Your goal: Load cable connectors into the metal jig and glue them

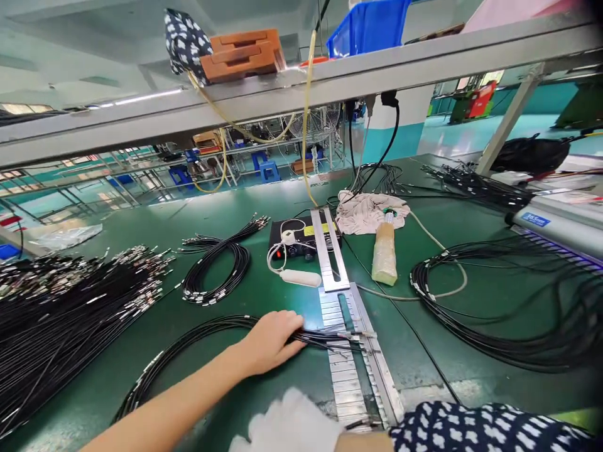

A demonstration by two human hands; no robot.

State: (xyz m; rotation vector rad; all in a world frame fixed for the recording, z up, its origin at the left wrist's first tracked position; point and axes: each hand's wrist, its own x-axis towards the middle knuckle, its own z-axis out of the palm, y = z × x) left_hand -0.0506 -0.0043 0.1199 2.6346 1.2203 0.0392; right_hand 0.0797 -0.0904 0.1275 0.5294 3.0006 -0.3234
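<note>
My left hand lies flat on a bundle of thin black cables, its fingers stretched out and pressing the cable ends down beside a slotted metal jig. The cables' metal tips rest across the jig. My right hand wears a white glove and sits at the bottom edge, near the jig's near end; its fingers are hidden. A dark sleeve with white spots covers that arm.
A large heap of black cables fills the left. A small coil lies mid-table, and big loops spread on the right. Behind the jig are a black box, a white handpiece, a cloth and a bottle. A shelf hangs overhead.
</note>
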